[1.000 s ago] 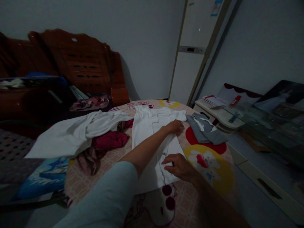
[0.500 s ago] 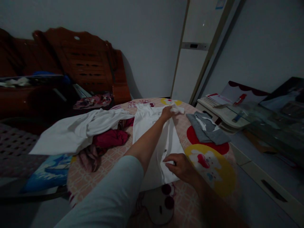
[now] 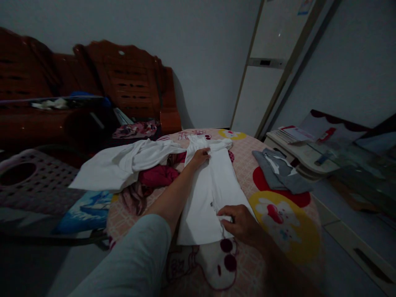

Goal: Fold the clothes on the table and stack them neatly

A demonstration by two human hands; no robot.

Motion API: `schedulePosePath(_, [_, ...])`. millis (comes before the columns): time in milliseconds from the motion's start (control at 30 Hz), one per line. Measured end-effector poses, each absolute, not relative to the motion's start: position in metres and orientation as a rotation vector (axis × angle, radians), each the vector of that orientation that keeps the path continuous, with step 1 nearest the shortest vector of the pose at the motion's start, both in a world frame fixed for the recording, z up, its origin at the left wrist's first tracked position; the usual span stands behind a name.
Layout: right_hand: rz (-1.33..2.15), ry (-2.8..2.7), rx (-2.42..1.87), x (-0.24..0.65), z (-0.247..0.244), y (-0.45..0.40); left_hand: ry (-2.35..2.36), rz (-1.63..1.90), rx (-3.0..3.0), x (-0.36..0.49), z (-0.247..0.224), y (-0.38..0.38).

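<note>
A white garment (image 3: 201, 206) lies lengthwise on the round table, its upper end bunched in loose folds and a small dark mark near its middle. My left hand (image 3: 200, 157) is on its upper part, fingers closed on the cloth. Near the lower right side, my right hand (image 3: 240, 222) pinches the garment's fabric between thumb and fingers. To the left lies another white cloth (image 3: 105, 165), spread over crimson clothing (image 3: 157, 176). A folded grey garment (image 3: 275, 173) with white strips rests at the table's right side.
A patterned pink tablecloth (image 3: 247, 272) covers the table. Behind on the left is a wooden bench (image 3: 133, 82); a pink woven basket (image 3: 46, 181) and a blue cushion (image 3: 83, 212) are nearer. A low cabinet (image 3: 306, 156) with papers stands at the right.
My left hand has moved left and slightly nearer along the garment. The flap at its upper right now lies folded inward. My right hand stays by the lower part; the view has shifted.
</note>
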State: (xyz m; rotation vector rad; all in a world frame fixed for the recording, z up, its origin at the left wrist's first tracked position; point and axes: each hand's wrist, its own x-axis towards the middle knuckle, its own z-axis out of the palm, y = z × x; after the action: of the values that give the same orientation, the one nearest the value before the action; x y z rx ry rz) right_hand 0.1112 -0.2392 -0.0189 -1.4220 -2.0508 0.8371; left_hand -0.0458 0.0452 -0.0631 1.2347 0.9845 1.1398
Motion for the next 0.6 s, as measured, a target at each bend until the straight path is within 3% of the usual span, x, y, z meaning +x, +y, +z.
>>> schedulePosePath(333, [0.848, -1.916, -1.455, 0.122, -0.025, -0.235, 1.002, 1.107, 1.335, -0.046, -0.063, 0.048])
schedulePosePath(600, [0.709, -1.119, -1.47, 0.201, 0.007, -0.228, 0.913, 1.042, 1.435, 0.003, -0.002, 0.051])
